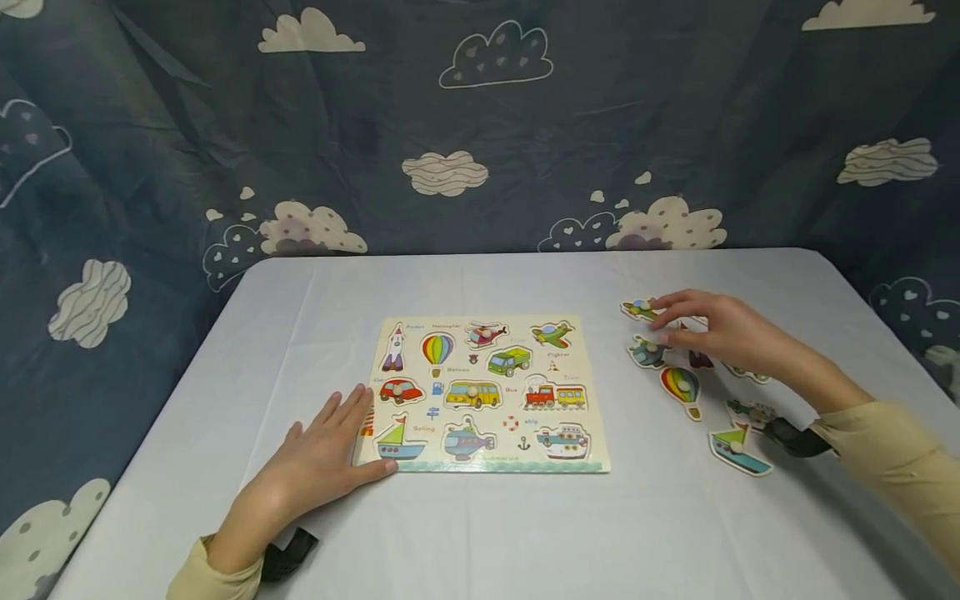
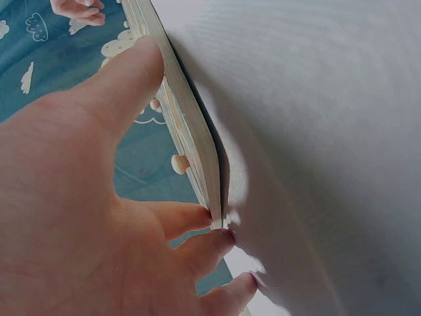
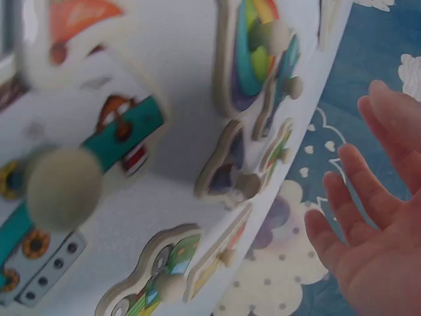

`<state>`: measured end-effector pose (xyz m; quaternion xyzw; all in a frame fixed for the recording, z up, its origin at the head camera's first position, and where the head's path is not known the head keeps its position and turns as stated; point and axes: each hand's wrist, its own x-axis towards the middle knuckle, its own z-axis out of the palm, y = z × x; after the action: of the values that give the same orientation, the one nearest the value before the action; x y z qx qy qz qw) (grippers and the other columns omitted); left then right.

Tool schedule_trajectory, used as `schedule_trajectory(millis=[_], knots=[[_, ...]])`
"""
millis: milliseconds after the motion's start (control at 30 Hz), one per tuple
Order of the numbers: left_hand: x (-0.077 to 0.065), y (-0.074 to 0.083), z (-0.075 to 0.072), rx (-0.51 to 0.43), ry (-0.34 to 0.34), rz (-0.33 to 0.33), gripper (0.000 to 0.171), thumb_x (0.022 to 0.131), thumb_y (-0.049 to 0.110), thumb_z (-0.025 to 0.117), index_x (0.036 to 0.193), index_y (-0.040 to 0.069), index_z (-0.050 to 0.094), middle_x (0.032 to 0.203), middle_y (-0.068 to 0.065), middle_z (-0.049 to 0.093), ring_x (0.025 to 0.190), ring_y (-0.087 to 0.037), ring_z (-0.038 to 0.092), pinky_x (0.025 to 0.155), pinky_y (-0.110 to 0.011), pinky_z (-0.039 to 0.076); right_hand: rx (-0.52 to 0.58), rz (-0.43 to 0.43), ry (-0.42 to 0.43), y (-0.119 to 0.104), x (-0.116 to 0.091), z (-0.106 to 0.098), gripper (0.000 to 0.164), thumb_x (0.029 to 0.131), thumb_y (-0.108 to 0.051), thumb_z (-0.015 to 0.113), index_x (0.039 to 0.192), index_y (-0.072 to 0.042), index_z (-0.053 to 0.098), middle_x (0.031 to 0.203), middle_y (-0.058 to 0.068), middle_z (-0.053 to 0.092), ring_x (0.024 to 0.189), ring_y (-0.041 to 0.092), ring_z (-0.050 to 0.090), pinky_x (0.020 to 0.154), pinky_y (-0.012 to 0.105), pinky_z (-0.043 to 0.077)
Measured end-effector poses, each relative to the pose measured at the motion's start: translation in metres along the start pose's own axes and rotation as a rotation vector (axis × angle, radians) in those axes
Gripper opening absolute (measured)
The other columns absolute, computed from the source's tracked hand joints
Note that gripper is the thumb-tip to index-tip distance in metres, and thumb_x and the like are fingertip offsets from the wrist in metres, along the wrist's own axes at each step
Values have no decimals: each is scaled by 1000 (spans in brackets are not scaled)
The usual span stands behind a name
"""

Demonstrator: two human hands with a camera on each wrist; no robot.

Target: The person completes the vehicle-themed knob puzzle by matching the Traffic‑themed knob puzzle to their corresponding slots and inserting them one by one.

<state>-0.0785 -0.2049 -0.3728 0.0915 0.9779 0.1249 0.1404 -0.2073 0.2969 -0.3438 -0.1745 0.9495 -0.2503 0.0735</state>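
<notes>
A wooden knob puzzle board (image 1: 420, 423) with vehicle pictures lies flat on the table. My left hand (image 1: 318, 458) rests at its lower left corner, fingers spread along the left side and thumb against the front edge. In the left wrist view, round knobs (image 2: 179, 164) stick up from the board. My right hand (image 1: 720, 329) hovers above loose knobbed pieces with fingers slightly bent, holding nothing. Near its fingertips are a plane piece (image 1: 639, 310) and a helicopter piece (image 1: 648, 353). A rocket piece (image 1: 699, 360) is partly hidden beneath the hand.
Closer to the front lie a balloon piece (image 1: 681, 388), a sailboat piece (image 1: 738, 452) and a ship piece (image 1: 748, 412), the last partly covered by the right wrist strap (image 1: 797, 438). A truck piece (image 3: 172, 276) lies by the right wrist. A cloud-patterned cloth (image 1: 495, 117) hangs behind the white table.
</notes>
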Motion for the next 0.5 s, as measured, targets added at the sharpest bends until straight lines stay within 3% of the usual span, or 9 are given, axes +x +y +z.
schedule_trajectory(millis=[500], knots=[[-1,-1,1,-7,5,-4,106,81,74,59,157,8,23,161,-11,23,146,-39,18,102,-76,18,11,14,-45,20,14,5,23,85,-18,79,106,-10,77,140,21,50,134,47,34,103,71,25]])
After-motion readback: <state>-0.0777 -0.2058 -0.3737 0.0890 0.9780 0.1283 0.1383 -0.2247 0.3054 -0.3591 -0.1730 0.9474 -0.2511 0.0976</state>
